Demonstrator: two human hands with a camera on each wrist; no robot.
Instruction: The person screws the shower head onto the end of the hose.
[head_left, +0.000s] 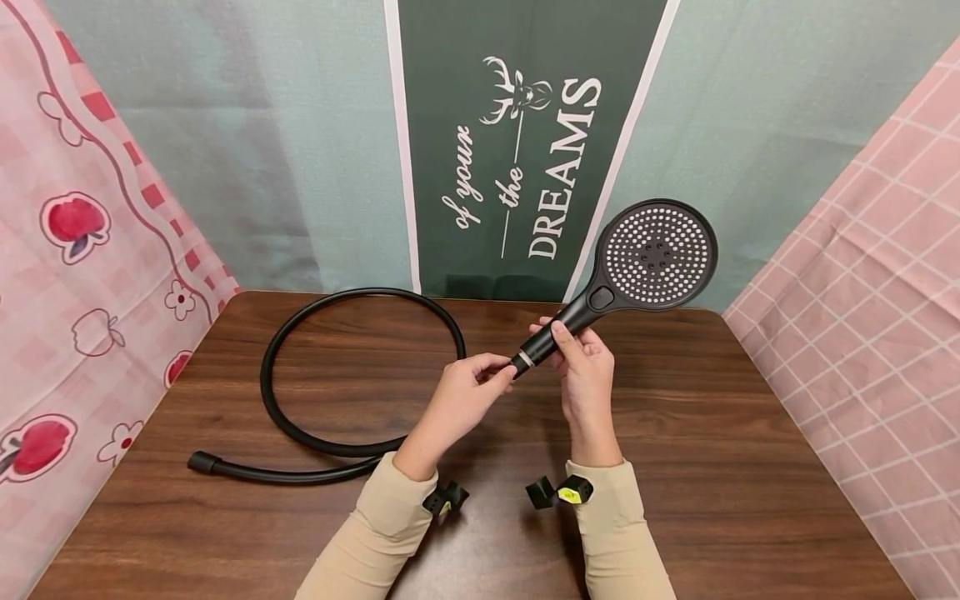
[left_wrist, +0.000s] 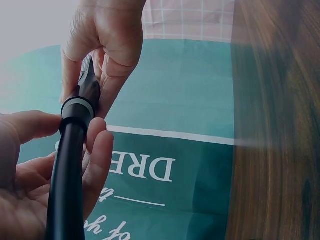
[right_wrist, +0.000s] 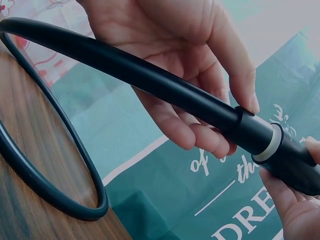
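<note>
A black handheld shower head point(head_left: 658, 254) is held up over the table, tilted, its pale-dotted spray face toward the head camera. My right hand point(head_left: 587, 367) grips its handle point(head_left: 573, 315), thumb on top. At the handle's lower end my left hand point(head_left: 465, 400) pinches the end fitting point(right_wrist: 252, 131) of a black shower hose point(right_wrist: 150, 77). A light ring point(right_wrist: 272, 142) shows between fitting and handle; whether threads are engaged I cannot tell. From there the hose point(left_wrist: 67, 195) runs past my left palm and loops on the table.
The brown wooden table point(head_left: 712, 467) carries the hose loop point(head_left: 266, 375) and its other end fitting point(head_left: 202, 462) on the left. A green printed cloth point(head_left: 450, 275) hangs behind the table. Pink patterned cloths point(head_left: 112, 350) stand at both sides.
</note>
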